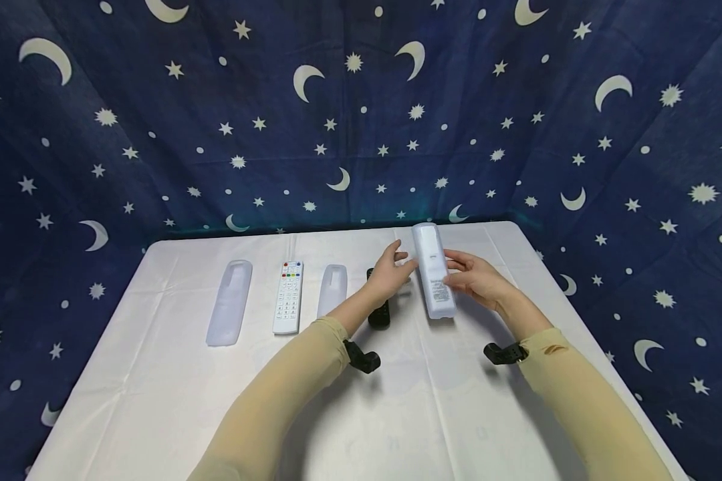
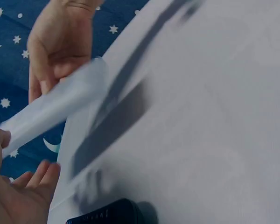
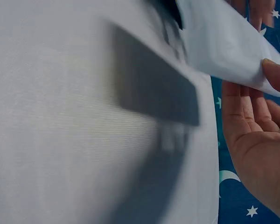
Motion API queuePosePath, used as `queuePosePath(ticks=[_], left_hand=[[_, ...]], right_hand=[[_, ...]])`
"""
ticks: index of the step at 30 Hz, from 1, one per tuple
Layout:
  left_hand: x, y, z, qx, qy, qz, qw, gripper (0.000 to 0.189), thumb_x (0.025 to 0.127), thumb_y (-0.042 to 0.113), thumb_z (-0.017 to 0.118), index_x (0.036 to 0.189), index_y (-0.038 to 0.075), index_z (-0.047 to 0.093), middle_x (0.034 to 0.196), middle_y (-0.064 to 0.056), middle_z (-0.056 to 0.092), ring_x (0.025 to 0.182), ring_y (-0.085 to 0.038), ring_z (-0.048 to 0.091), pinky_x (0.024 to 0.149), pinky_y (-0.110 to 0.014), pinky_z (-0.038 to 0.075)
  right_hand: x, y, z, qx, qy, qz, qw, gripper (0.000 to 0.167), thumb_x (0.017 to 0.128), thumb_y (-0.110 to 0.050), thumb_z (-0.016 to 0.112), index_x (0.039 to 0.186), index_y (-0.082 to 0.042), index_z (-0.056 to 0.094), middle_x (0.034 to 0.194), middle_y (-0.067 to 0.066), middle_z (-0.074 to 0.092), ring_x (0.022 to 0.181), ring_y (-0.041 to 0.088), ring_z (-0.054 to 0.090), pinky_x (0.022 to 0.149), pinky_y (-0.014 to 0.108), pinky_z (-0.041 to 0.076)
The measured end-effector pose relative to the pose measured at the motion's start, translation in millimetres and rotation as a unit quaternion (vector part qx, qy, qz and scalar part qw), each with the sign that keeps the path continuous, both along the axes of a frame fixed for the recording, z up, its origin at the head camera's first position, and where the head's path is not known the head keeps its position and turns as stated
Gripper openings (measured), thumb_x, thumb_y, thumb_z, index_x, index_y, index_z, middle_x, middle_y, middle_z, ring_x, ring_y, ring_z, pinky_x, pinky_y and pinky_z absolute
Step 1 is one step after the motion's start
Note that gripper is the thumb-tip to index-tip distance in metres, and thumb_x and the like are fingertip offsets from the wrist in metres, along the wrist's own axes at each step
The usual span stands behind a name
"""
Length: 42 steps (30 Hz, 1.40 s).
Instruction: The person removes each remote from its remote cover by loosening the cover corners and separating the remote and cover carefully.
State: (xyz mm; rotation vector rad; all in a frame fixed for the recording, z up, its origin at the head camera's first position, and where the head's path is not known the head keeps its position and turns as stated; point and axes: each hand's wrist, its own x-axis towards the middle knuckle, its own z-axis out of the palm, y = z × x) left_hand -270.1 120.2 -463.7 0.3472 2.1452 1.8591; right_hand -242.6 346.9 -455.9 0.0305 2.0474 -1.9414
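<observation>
A white remote control (image 1: 433,274) in a translucent sleeve is held above the table, its back with a printed label facing up. My right hand (image 1: 480,280) grips its right edge, the thumb on top and the fingers beneath, as the right wrist view shows. At its left edge is my left hand (image 1: 390,272), the thumb touching the sleeve and the other fingers spread, fairly straight. Below the left hand lies a black remote control (image 1: 380,316), partly hidden by that hand and wrist.
Left of the hands lie a white remote control (image 1: 288,297) with its buttons up, a flat translucent sleeve (image 1: 230,304) and a smaller translucent sleeve (image 1: 333,288), partly behind the left forearm. A white cloth covers the table (image 1: 156,401). A dark blue star-patterned curtain (image 1: 361,120) hangs behind.
</observation>
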Motion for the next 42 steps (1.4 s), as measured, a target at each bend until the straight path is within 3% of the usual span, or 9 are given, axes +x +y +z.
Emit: queuePosePath(ticks=[2, 4, 9, 17, 26, 30, 35, 38, 42], left_hand=[[-0.8, 0.7, 1.7, 0.041, -0.046, 0.000, 0.9981, 0.078, 0.103, 0.025, 0.064, 0.164, 0.012, 0.018, 0.151, -0.017, 0.047, 0.124, -0.030, 0.061, 0.096, -0.041, 0.055], [-1.5, 1.7, 3.6, 0.063, -0.058, 0.002, 0.9963, 0.080, 0.102, 0.023, 0.067, 0.164, 0.013, 0.018, 0.149, -0.018, 0.050, 0.122, -0.030, 0.063, 0.097, -0.042, 0.055], [-4.1, 4.2, 7.7, 0.065, -0.015, 0.011, 0.9977, 0.075, 0.100, 0.015, 0.067, 0.163, 0.021, 0.027, 0.138, -0.015, 0.056, 0.115, -0.028, 0.064, 0.094, -0.044, 0.056], [-3.5, 7.2, 13.1, 0.073, 0.022, 0.005, 0.9971, 0.071, 0.098, 0.007, 0.068, 0.160, 0.022, 0.035, 0.132, -0.011, 0.058, 0.109, -0.023, 0.066, 0.085, -0.036, 0.059], [8.0, 12.7, -2.3, -0.004, 0.001, -0.063, 0.9980, 0.078, 0.097, 0.001, 0.069, 0.161, 0.015, 0.026, 0.126, -0.009, 0.055, 0.103, -0.021, 0.066, 0.083, -0.035, 0.057], [11.3, 15.9, -7.1, -0.012, 0.021, -0.061, 0.9979, 0.076, 0.097, 0.001, 0.068, 0.160, 0.015, 0.027, 0.121, -0.008, 0.055, 0.099, -0.020, 0.066, 0.080, -0.035, 0.057], [13.4, 18.9, -7.4, -0.031, 0.045, -0.061, 0.9966, 0.073, 0.097, 0.002, 0.067, 0.159, 0.013, 0.029, 0.120, -0.009, 0.056, 0.097, -0.019, 0.066, 0.078, -0.033, 0.057], [14.8, 20.1, -6.3, -0.039, 0.053, -0.065, 0.9957, 0.072, 0.097, 0.002, 0.067, 0.159, 0.013, 0.030, 0.121, -0.009, 0.057, 0.098, -0.019, 0.066, 0.078, -0.033, 0.058], [16.3, 21.0, -5.0, -0.044, 0.059, -0.071, 0.9948, 0.072, 0.098, 0.003, 0.067, 0.159, 0.014, 0.030, 0.122, -0.009, 0.057, 0.099, -0.019, 0.066, 0.079, -0.034, 0.058]], right_hand=[[0.3, -1, -3.9, 0.011, 0.017, 0.008, 0.9998, 0.081, 0.092, 0.010, 0.065, 0.161, 0.000, 0.023, 0.151, 0.024, 0.038, 0.108, 0.016, 0.059, 0.085, 0.027, 0.055], [0.8, -3, -7.2, 0.030, 0.035, 0.015, 0.9988, 0.080, 0.091, 0.010, 0.065, 0.160, -0.001, 0.025, 0.151, 0.024, 0.039, 0.108, 0.017, 0.059, 0.085, 0.027, 0.055], [3.2, -6, -11.4, 0.062, 0.066, 0.034, 0.9953, 0.078, 0.090, 0.011, 0.065, 0.158, -0.001, 0.028, 0.148, 0.028, 0.042, 0.105, 0.020, 0.060, 0.084, 0.028, 0.054], [5.8, -8, -12.4, 0.040, 0.078, 0.021, 0.9959, 0.077, 0.089, 0.015, 0.064, 0.155, -0.001, 0.028, 0.135, 0.021, 0.048, 0.101, 0.019, 0.062, 0.084, 0.030, 0.056], [10.4, -5, -16.8, 0.028, 0.080, 0.008, 0.9963, 0.078, 0.089, 0.016, 0.064, 0.155, -0.001, 0.026, 0.132, 0.020, 0.045, 0.100, 0.018, 0.061, 0.084, 0.030, 0.057], [10.3, -2, -17.6, 0.036, 0.083, 0.010, 0.9959, 0.076, 0.091, 0.012, 0.066, 0.155, -0.001, 0.026, 0.133, 0.022, 0.046, 0.103, 0.018, 0.061, 0.085, 0.031, 0.057], [6.1, 2, -7.4, 0.071, 0.101, -0.006, 0.9924, 0.067, 0.098, -0.006, 0.068, 0.155, -0.001, 0.032, 0.141, 0.024, 0.046, 0.110, 0.017, 0.059, 0.092, 0.035, 0.056], [0.8, 2, 5.5, 0.087, 0.147, -0.036, 0.9846, 0.062, 0.101, -0.014, 0.067, 0.154, -0.002, 0.037, 0.142, 0.023, 0.047, 0.110, 0.016, 0.058, 0.095, 0.034, 0.055], [-4.4, 0, 24.7, 0.104, 0.223, -0.065, 0.9672, 0.054, 0.102, -0.013, 0.065, 0.151, -0.002, 0.045, 0.140, 0.023, 0.051, 0.106, 0.015, 0.059, 0.089, 0.024, 0.056]])
